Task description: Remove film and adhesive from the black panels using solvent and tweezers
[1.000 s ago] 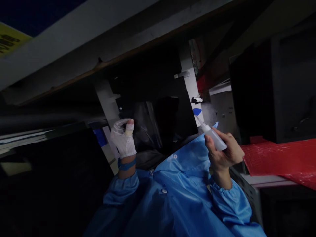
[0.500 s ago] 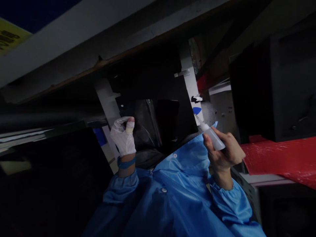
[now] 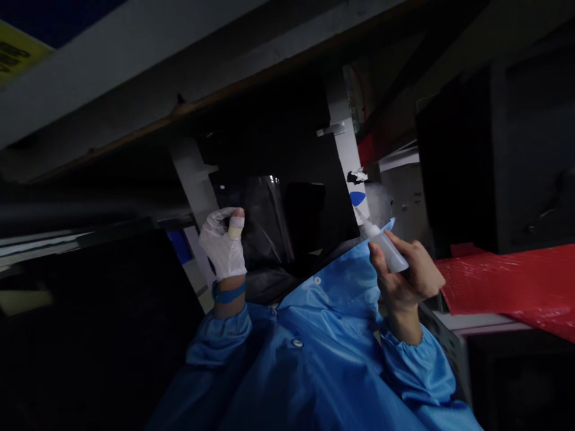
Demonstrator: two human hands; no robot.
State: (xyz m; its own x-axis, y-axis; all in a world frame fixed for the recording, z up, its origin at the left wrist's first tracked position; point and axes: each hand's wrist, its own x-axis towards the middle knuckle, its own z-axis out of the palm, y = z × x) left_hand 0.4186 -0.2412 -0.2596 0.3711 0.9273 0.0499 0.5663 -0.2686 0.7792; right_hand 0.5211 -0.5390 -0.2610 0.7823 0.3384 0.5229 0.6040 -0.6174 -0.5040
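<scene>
My right hand [image 3: 406, 278] is bare and wrapped round a small translucent squeeze bottle [image 3: 381, 244], its thin nozzle pointing up and to the left. My left hand [image 3: 223, 246] wears a white glove with a taped fingertip sticking out; its fingers are curled closed, and what they hold, if anything, is hidden. A blue band circles that wrist. Right beside the left hand stands a clear plastic sheet or cover [image 3: 265, 218] in the dark recess. Blue smock sleeves and front [image 3: 314, 359] fill the bottom of the view.
A grey shelf or beam [image 3: 179, 66] slants overhead. White upright posts [image 3: 195, 179] [image 3: 348, 155] frame a dark recess. Red plastic film [image 3: 507, 281] lies on a ledge at the right, under a large dark block [image 3: 498, 149]. A yellow label [image 3: 18, 54] shows top left.
Both hands have risen slightly in the view as the camera shifted; the grip on the bottle and the curl of the gloved hand are unchanged.
</scene>
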